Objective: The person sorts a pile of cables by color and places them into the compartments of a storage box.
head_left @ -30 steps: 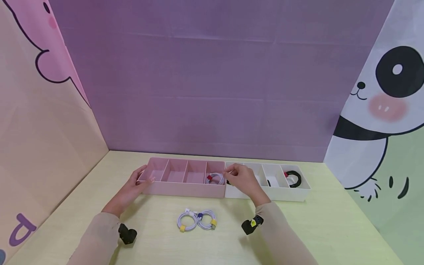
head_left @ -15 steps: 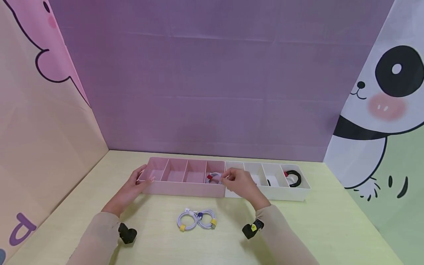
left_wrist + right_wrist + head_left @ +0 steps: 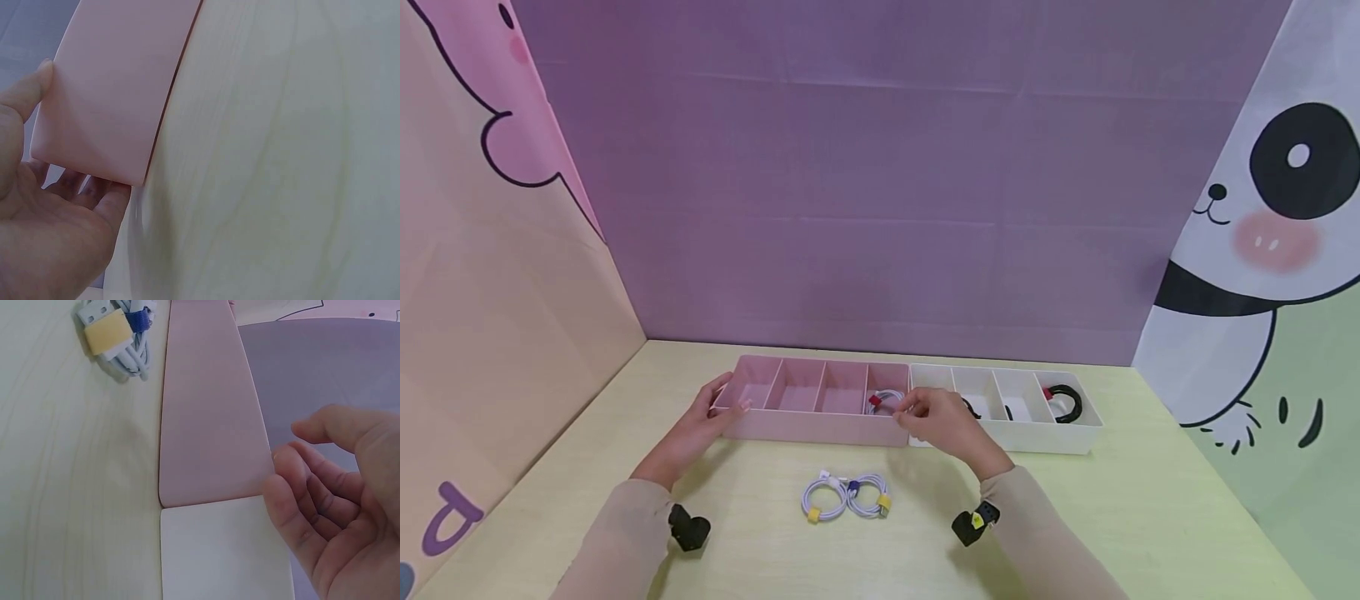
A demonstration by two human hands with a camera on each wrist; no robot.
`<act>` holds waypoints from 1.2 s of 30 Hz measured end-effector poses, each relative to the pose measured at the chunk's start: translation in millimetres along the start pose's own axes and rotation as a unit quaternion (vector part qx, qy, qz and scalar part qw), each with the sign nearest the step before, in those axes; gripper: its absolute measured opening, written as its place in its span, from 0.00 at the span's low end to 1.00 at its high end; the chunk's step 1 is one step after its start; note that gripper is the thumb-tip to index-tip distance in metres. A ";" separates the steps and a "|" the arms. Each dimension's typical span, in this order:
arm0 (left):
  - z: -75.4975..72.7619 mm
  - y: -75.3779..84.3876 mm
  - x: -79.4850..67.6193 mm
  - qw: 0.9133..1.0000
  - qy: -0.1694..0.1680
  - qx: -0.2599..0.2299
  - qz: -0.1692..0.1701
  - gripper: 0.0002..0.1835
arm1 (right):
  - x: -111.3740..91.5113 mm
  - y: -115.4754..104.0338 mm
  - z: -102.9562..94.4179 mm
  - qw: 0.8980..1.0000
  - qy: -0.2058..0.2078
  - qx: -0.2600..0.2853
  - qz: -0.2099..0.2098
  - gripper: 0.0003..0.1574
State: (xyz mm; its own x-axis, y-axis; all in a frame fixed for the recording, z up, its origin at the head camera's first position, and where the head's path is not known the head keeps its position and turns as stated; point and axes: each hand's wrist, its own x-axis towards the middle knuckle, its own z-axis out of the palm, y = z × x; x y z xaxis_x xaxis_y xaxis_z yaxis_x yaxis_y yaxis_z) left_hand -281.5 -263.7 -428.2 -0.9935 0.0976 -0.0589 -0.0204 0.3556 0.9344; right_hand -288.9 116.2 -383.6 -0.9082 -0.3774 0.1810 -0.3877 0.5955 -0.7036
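Note:
My left hand (image 3: 691,432) holds the left end of a pink divided box (image 3: 820,429), thumb at its upper edge and fingers against its end wall. My right hand (image 3: 946,423) hovers at the join between this box and a white divided box (image 3: 1052,440). Its fingers are loosely bent, with a gap to the thumb (image 3: 334,422) and nothing between them. A white coiled cable (image 3: 887,398) with a red strap lies in the pink box's rightmost compartment. The right hand hides part of the white box's left compartments.
Two pale coiled cables (image 3: 824,500) with yellow straps lie side by side on the table (image 3: 760,542) in front of the boxes. A black coiled cable (image 3: 1067,406) with a red strap sits in the white box's rightmost compartment. A purple backdrop (image 3: 880,208) stands behind.
My right hand has shifted slightly left and toward me, uncovering more of a black item in the white box. The left hand and the boxes have stayed in place.

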 end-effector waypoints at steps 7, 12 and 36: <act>0.4 -1.6 1.5 1.000 0.000 -0.001 0.006 0.52 | -1.4 2.4 2.7 1.000 -0.021 -0.008 -0.014 0.05; 0.4 -2.0 1.8 1.000 -0.003 -0.002 0.009 0.52 | -3.2 3.0 5.7 0.999 -0.029 -0.028 -0.031 0.06; 1.8 -0.8 0.9 1.000 -0.001 0.004 -0.007 0.51 | -10.1 -0.9 24.9 0.991 -0.103 -0.045 -0.069 0.09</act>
State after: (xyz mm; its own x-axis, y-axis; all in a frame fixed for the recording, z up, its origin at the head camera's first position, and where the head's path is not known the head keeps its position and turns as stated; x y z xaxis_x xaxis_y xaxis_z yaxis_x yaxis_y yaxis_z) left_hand -282.2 -262.2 -429.6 -0.9928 0.0949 -0.0729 -0.0334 0.3645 0.9306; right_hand -275.4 101.8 -401.9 -0.7979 -0.5905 0.1212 -0.5268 0.5853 -0.6164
